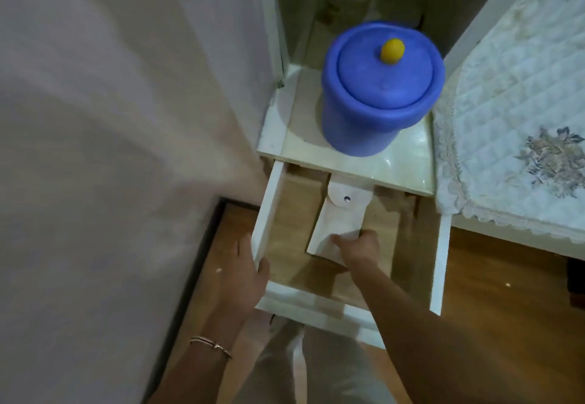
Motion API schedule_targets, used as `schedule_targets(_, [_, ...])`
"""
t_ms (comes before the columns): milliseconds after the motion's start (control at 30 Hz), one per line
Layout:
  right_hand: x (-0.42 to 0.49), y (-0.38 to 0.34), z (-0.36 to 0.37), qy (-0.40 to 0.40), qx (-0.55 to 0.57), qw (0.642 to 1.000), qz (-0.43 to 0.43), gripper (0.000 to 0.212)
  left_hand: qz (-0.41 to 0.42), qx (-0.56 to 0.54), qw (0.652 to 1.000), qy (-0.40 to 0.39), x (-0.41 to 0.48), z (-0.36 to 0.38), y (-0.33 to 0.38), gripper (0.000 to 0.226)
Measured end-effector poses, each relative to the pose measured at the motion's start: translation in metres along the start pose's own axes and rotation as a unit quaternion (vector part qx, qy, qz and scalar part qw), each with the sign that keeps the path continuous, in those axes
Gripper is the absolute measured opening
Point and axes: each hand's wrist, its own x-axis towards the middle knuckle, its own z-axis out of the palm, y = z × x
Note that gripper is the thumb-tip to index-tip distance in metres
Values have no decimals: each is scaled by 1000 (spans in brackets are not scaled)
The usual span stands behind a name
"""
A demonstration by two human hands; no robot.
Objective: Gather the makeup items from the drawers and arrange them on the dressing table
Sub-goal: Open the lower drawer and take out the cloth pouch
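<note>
A white drawer (438,264) stands pulled out below the cabinet top, its wooden bottom showing. Inside lies a pale cream pouch (340,217) with a round flap and a metal snap. My right hand (359,250) is inside the drawer, fingers closed on the pouch's near end. My left hand (245,272) grips the drawer's left wall near the front corner; a thin bracelet circles that wrist. The rest of the drawer's inside looks bare.
A blue lidded bucket (380,93) with a yellow knob stands on the cabinet top (402,163) above the drawer. To the right is a quilted floral cover (519,125) with a lace edge. A pale wall (110,118) fills the left; wooden floor lies below.
</note>
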Motion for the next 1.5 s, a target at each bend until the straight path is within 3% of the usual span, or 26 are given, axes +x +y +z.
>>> schedule_targets(133, [-1,-8,6,-20,23,999,19,62,6,0,1000,-7,-2,-2,3,52])
schedule_targets(367, [-34,-1,-26,-53,76,995,-38,39,22,-41,998,-44,-3,-10,1,55])
schedule_targets(500, [-58,17,-53,-65,78,993,-66,39,44,-79,995,-46,-6,-14,0,48])
schedule_targets(667, [-88,32,-86,-63,47,990,-117,28,106,-59,992,-29,-22,-20,14,60])
schedule_targets(800, [-107,38,-123,-43,37,984,-170,19,134,-38,990,-37,-9,-22,18,55])
schedule_targets(933, [-110,30,-156,-23,138,969,-202,16,138,-28,989,-40,6,-25,29,49])
schedule_targets(1133, [-62,-32,-177,107,198,952,-206,21,128,-16,991,-29,23,-22,48,48])
schedule_targets(1267, [-18,-80,-197,134,238,940,-202,32,119,4,993,-16,31,-19,53,48])
schedule_targets(1333, [6,-99,-209,153,197,946,-206,37,114,29,993,-2,33,-16,52,47])
schedule_targets(1500, [46,-110,-218,229,-65,947,-214,68,90,35,995,5,40,-12,52,41])
